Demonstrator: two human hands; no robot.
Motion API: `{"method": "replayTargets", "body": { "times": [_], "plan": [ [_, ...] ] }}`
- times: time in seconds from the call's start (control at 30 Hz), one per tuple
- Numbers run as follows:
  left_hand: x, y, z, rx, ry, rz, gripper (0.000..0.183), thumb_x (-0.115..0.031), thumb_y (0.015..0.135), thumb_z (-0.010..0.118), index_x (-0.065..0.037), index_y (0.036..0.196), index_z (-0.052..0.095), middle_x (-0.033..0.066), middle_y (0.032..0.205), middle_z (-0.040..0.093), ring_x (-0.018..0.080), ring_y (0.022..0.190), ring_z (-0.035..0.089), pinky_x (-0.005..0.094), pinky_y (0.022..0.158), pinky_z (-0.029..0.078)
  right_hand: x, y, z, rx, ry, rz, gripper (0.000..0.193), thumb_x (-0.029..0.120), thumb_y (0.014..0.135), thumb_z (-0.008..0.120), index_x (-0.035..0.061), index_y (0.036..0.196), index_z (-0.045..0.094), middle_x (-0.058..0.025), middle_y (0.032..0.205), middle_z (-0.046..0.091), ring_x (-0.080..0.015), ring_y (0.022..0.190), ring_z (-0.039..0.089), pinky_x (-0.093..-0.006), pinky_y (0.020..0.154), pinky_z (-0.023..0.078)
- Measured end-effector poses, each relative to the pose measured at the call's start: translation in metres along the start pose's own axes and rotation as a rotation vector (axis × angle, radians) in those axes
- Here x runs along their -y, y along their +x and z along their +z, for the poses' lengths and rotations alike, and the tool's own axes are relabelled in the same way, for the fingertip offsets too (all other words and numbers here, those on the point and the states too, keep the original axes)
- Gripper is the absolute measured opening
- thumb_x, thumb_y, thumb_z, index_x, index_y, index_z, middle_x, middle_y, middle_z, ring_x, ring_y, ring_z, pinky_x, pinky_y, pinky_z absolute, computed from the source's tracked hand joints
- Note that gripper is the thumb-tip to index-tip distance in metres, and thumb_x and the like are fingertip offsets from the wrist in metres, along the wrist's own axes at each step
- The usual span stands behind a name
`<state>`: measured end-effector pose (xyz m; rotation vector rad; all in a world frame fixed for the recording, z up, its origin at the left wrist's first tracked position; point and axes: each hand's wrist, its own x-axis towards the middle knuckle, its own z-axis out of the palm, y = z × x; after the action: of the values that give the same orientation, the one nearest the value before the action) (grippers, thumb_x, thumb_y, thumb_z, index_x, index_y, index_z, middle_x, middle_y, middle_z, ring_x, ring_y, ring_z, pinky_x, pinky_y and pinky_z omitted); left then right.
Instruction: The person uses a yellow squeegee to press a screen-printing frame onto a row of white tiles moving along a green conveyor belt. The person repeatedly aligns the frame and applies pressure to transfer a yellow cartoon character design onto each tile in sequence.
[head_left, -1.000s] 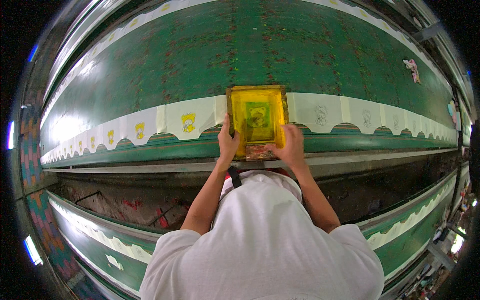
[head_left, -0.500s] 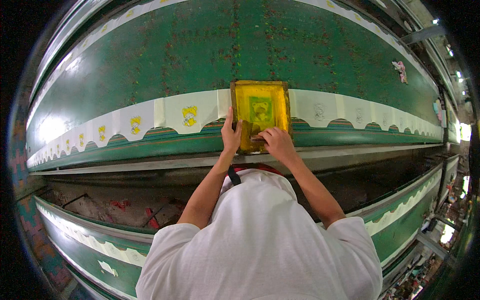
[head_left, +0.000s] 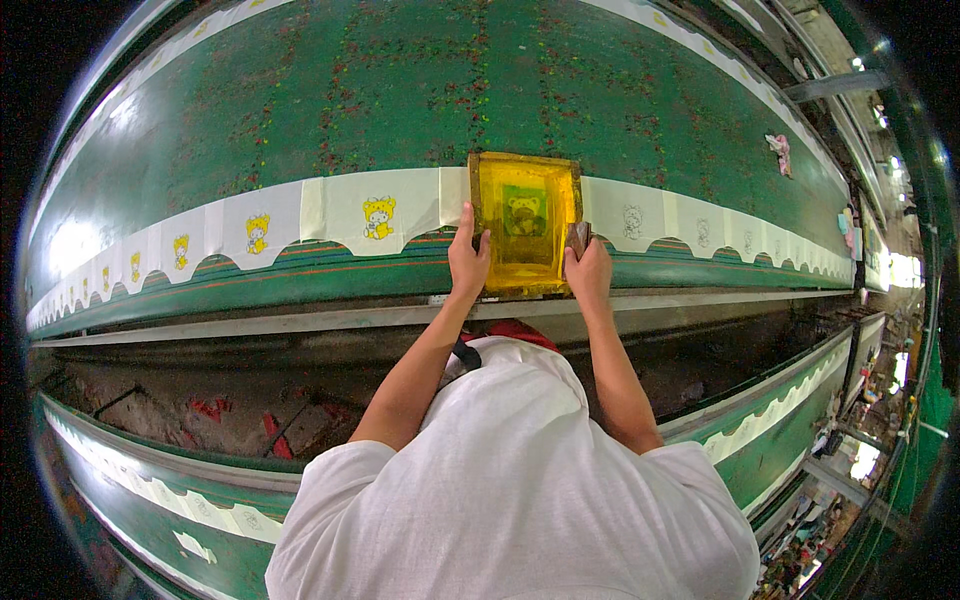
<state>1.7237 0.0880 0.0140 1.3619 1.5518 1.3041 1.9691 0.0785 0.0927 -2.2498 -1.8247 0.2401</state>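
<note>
A yellow screen-printing frame with brown wooden edges lies over a strip of white scalloped fabric pieces. Through its mesh a green patch with a bear-like figure shows. My left hand grips the frame's left side, thumb over the edge and fingers along the outside. At the lower right side of the frame, my right hand is closed round a small dark brown squeegee. That hand is against the frame's right edge; whether its hidden fingers also hold the wood, I cannot tell.
Left of the frame, pieces carry yellow-coloured cartoon figures; to the right they bear grey outlines. The long green table has paint specks. A pale rail edges it. A pink cloth lies far right. Another green table stands behind me.
My right hand has moved with the squeegee from the frame's lower inside to its right edge. My left hand stays on the left side. The whole view has shifted slightly.
</note>
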Motion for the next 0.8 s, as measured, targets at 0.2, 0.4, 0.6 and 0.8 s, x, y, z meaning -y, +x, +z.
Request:
{"method": "replayTargets", "body": {
  "times": [0.2, 0.4, 0.6, 0.8],
  "plan": [
    [-0.002, 0.001, -0.002, 0.049, 0.009, -0.051, 0.075, -0.003, 0.105, 0.071, -0.007, 0.173, 0.04, 0.0194, 0.172, 0.05, 0.0377, 0.157, 0.049, 0.0417, 0.123, 0.047, 0.02, -0.003, 0.007, 0.059, -0.052, 0.121, 0.039, 0.02, 0.098, 0.081, -0.0075, 0.119, 0.063, -0.0273, 0.111, 0.071, -0.0466, 0.102, 0.074, -0.0536, 0.087, 0.063],
    [-0.002, 0.0, -0.001, 0.054, 0.024, -0.078, 0.077, -0.001, 0.103, 0.071, -0.008, 0.173, 0.04, 0.0195, 0.171, 0.051, 0.0379, 0.156, 0.05, 0.0421, 0.122, 0.047, 0.039, 0.01, 0.012, 0.081, -0.073, 0.145, 0.037, 0.019, 0.096, 0.082, -0.0067, 0.117, 0.064, -0.027, 0.108, 0.071, -0.0445, 0.099, 0.075, -0.053, 0.084, 0.064],
    [-0.003, -0.001, 0.0, -0.031, 0.062, 0.01, 0.079, -0.002, 0.101, 0.072, -0.013, 0.173, 0.042, 0.0273, 0.156, 0.063, 0.0422, 0.141, 0.065, 0.0439, 0.109, 0.055, 0.061, 0.066, 0.022, 0.105, -0.098, -0.047, 0.033, 0.02, 0.098, 0.081, -0.003, 0.118, 0.067, -0.024, 0.11, 0.072, -0.0434, 0.1, 0.075, -0.0536, 0.085, 0.064],
    [-0.007, 0.002, -0.003, 0.064, -0.041, -0.17, 0.077, 0.002, 0.1, 0.071, -0.006, 0.171, 0.042, 0.0239, 0.166, 0.055, 0.0412, 0.149, 0.057, 0.042, 0.116, 0.051, 0.09, 0.051, 0.028, 0.073, -0.155, -0.443, 0.028, 0.014, 0.096, 0.08, 0.0077, 0.123, 0.077, -0.0134, 0.11, 0.073, -0.0352, 0.107, 0.072, -0.0474, 0.088, 0.062]
  ]
}}
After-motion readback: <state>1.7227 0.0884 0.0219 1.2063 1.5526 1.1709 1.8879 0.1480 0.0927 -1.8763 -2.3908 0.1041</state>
